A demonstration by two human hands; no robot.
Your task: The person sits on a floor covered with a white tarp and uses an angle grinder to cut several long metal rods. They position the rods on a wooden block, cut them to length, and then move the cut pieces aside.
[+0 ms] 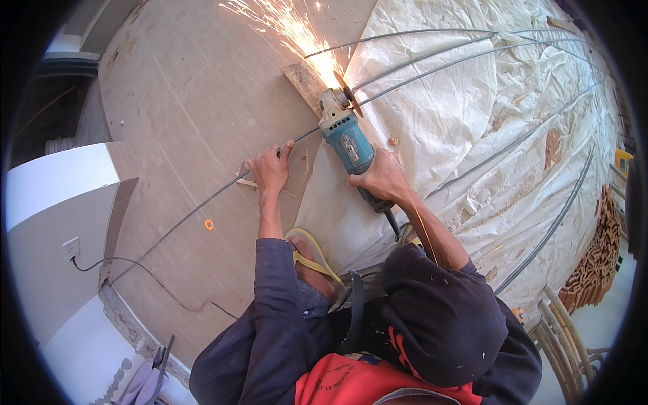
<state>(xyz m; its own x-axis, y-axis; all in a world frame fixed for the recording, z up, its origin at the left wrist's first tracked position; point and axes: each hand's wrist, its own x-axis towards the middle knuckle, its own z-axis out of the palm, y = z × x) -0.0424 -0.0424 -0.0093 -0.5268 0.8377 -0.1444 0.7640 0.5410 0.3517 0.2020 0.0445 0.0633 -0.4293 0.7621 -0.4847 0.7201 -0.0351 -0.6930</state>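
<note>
My right hand (386,178) is wrapped round the body of a teal angle grinder (351,143). Its thin brown cutting disc (349,93) meets a long steel rod (202,204), and bright sparks (297,40) fly up and away to the left. Left of the grinder, my left hand (271,169) is closed on that same rod. A short wooden block (302,84) lies beneath the rod near the disc. The exact point of contact is partly hidden by the grinder's head and the glare.
Several more steel rods (432,46) stretch over a crumpled whitish sheet (459,108) to the right. A small orange ring (209,225) lies on the tiled floor. A black cord (148,268) runs from a wall socket (71,248). Bricks (590,260) are piled far right. My sandalled foot (312,260) is close by.
</note>
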